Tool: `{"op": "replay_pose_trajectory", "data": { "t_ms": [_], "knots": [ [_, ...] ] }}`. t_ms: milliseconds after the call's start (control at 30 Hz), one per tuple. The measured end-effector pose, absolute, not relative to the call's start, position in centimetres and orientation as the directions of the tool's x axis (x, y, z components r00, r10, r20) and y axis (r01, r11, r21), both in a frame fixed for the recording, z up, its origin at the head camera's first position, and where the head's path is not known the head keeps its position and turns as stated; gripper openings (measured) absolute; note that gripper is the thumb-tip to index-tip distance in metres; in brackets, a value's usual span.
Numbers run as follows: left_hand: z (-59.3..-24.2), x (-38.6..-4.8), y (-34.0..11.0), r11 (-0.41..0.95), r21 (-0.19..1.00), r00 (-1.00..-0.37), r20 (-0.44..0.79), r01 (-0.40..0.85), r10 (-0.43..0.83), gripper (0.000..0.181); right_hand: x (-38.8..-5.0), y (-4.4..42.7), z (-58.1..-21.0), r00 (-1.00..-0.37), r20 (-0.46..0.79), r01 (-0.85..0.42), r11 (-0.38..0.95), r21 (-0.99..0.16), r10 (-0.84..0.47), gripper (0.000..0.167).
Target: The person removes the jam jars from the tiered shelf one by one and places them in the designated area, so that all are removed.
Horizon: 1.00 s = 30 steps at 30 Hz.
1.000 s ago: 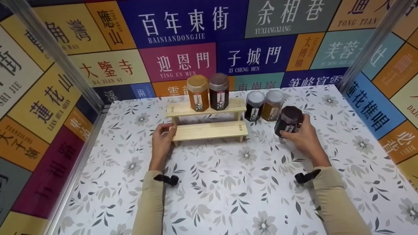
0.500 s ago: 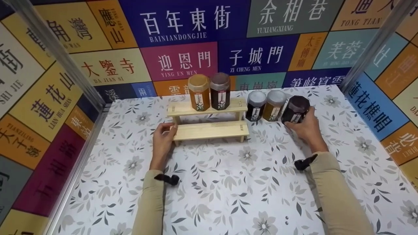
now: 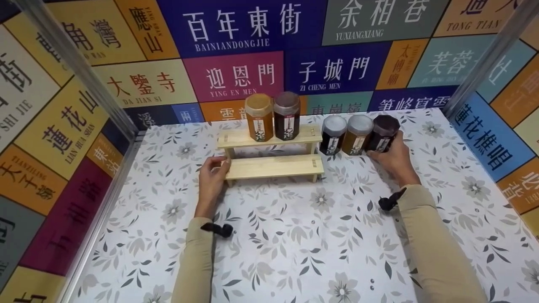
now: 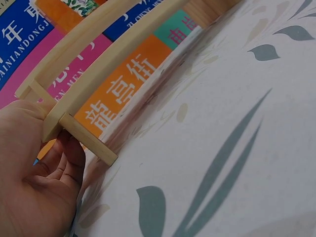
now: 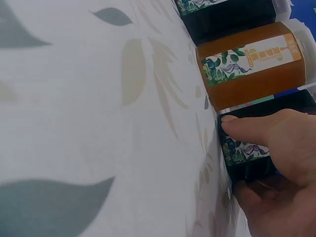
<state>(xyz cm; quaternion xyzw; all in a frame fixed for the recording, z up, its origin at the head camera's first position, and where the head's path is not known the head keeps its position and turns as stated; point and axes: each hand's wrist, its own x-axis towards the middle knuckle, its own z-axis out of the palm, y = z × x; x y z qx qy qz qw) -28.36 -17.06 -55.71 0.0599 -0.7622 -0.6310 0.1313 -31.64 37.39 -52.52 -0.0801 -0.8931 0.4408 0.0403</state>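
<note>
in the head view, the dark-lidded jar [image 3: 383,132] is grasped by the right hand [image 3: 396,158] at the end of a row, to the right of a white-lidded amber jar [image 3: 358,136] and a white-lidded dark jar [image 3: 334,136]. by that view the grasped jar is overlapped with its amber neighbour; by the right wrist view a narrow gap is revealed between them. there, too, the thumb [image 5: 249,127] is seen laid along the jar's side, over part of a leafy label [image 5: 242,150], with fingers curled round the opposite side. whether the base is fully rested on the cloth cannot be told.

the left end of the lower shelf of a two-tier wooden stand [image 3: 273,166] is pinched by the left hand [image 3: 212,181]. only in the left wrist view are the fingers [image 4: 69,158] seen bent beneath the shelf, beside a square leg [image 4: 91,140]. an orange panel [image 4: 131,81] is read clearly there, though partly hidden in the head view. on the upper tier an amber jar [image 3: 259,120] and a purple-lidded jar [image 3: 287,118] are stood upright.

the table is covered by a white cloth [image 3: 303,244] printed with grey flowers and leaves, and is enclosed by walls [image 3: 236,25] of coloured, lettered panels.
</note>
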Motion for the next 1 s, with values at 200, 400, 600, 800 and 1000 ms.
{"op": "replay_pose_trajectory", "data": {
  "t_ms": [200, 400, 600, 800, 1000],
  "knots": [
    [-55.6, -28.2, -17.0, 0.184, 0.98, -0.959, 0.116, 0.07, -0.257, 0.032, -31.6, 37.9, -52.4, -0.989, -0.02, 0.105, 0.603, -0.79, 0.146, 0.107],
    [-55.4, -28.2, -16.8, 0.173, 0.984, -0.957, 0.09, 0.043, -0.276, 0.035, -31.7, 37.7, -52.6, -0.989, -0.003, 0.094, 0.598, -0.796, 0.151, 0.104],
    [-55.5, -28.3, -16.9, 0.183, 0.982, -0.956, 0.104, 0.055, -0.273, 0.033, -31.4, 37.4, -52.7, -0.987, 0.034, 0.063, 0.571, -0.818, 0.157, 0.112],
    [-55.6, -28.4, -17.2, 0.178, 0.981, -0.96, 0.122, 0.078, -0.253, 0.031, -31.0, 36.9, -50.6, -0.984, 0.034, 0.063, 0.527, -0.848, 0.173, 0.131],
    [-55.5, -28.3, -17.1, 0.191, 0.979, -0.96, 0.124, 0.076, -0.252, 0.031, -30.8, 34.8, -47.0, -0.972, 0.154, -0.004, 0.645, -0.764, 0.176, 0.121]
  ]
}}
